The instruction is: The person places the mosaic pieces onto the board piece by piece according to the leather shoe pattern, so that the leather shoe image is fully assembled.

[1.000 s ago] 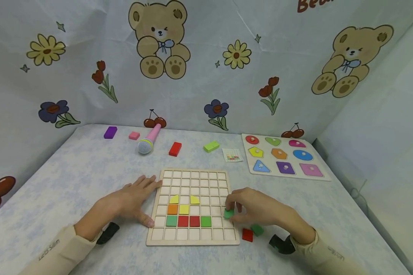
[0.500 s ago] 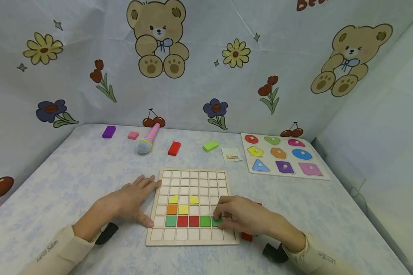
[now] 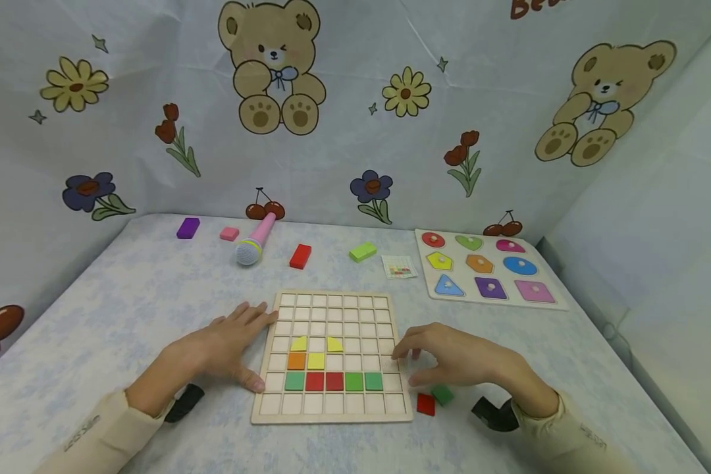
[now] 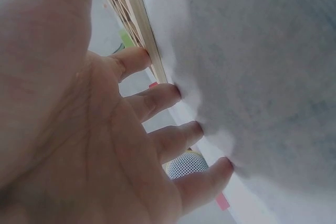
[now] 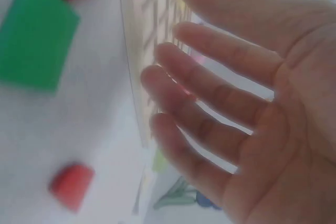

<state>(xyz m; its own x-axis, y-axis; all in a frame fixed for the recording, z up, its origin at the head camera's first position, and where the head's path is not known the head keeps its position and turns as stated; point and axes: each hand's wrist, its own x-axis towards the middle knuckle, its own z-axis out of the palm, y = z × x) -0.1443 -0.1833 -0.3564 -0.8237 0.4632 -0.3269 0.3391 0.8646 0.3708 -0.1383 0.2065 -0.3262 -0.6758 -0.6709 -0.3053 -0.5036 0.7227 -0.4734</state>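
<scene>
A wooden grid board (image 3: pixel 332 419) lies flat on the table. One of its rows holds green and red square tiles, the rightmost a green tile (image 3: pixel 374 382). Above them sit an orange tile (image 3: pixel 296 361), a yellow tile (image 3: pixel 316 361) and two curved yellow pieces. My left hand (image 3: pixel 222 349) rests along the board's left edge, fingers spread and touching it. Over the right edge hovers my right hand (image 3: pixel 450 355), fingers loosely bent and nothing in them. Close below it lie a loose red piece (image 3: pixel 426 404) and a loose green piece (image 3: pixel 442 395).
Another red piece (image 5: pixel 72 186) shows in the right wrist view. Behind the board are a toy microphone (image 3: pixel 255 242), several coloured blocks such as a red one (image 3: pixel 300 257), and a small pattern card (image 3: pixel 399 267). A shape puzzle (image 3: pixel 492 299) lies at the back right.
My right hand carried the green tile left into the row's cell, let go of it, and moved back right to the board's edge. My left hand stayed in place.
</scene>
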